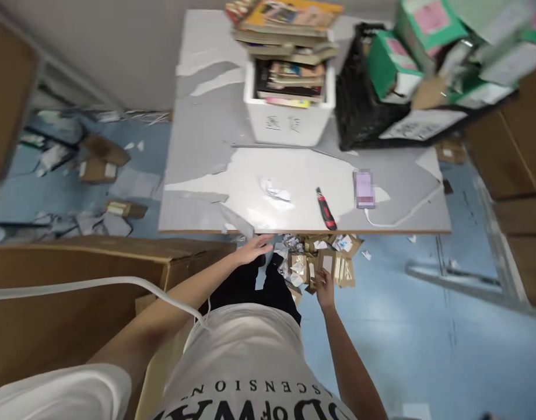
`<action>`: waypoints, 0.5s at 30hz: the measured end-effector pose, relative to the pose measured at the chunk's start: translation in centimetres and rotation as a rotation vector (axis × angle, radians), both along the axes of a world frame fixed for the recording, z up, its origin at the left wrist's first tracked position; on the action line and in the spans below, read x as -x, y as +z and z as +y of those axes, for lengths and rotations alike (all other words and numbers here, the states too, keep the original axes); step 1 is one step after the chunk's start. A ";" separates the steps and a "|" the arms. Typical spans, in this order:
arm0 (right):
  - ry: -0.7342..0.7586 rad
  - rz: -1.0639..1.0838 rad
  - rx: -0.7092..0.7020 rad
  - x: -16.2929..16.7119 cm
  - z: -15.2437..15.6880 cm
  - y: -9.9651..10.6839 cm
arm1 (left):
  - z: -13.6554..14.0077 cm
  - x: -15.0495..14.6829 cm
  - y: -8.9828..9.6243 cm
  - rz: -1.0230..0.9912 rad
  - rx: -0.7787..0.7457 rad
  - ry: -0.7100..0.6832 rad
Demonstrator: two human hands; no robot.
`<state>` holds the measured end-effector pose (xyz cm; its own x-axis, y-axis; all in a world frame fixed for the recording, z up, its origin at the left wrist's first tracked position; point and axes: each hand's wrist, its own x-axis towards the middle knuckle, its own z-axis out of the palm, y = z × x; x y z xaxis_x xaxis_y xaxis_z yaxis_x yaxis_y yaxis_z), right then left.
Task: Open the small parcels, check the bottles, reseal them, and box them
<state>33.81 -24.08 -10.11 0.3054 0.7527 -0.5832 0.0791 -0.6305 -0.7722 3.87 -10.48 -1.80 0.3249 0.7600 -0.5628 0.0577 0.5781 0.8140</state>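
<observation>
My left hand (254, 249) is at the front edge of the table, fingers stretched out and nothing in them. A crumpled scrap of white paper (276, 191) lies on the tabletop beyond it. My right hand (325, 290) hangs below the table edge, its fingers loosely bent and slightly apart, with no held thing visible. Under that hand, on the floor, is a pile of small cardboard boxes (345, 273) and paper scraps. A red and black utility knife (326, 209) rests near the table's front edge. Right of it lies a phone (364, 188) with a white cable plugged in.
A white bin (289, 123) full of books and magazines stands at the back of the table (198, 128). Beside it is a black crate (359, 116) holding green and white boxes. A large open cardboard box (75, 326) is at my left. Cardboard litters the blue floor.
</observation>
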 end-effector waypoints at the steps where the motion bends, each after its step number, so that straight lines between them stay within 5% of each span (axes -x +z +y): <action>1: 0.121 -0.029 -0.029 1.0 1.4 0.8 | -0.7 2.3 0.7 0.015 -0.022 0.102; 7: 0.707 -0.200 -0.246 8.8 12.3 6.3 | -7.2 12.5 3.5 0.085 -0.124 0.601; 11: 0.814 -0.175 -0.360 16.0 17.5 9.2 | -12.6 16.7 4.0 0.135 -0.192 0.756; 15: 0.910 -0.109 -0.388 25.6 18.2 10.8 | -18.4 20.4 3.4 0.285 -0.214 0.864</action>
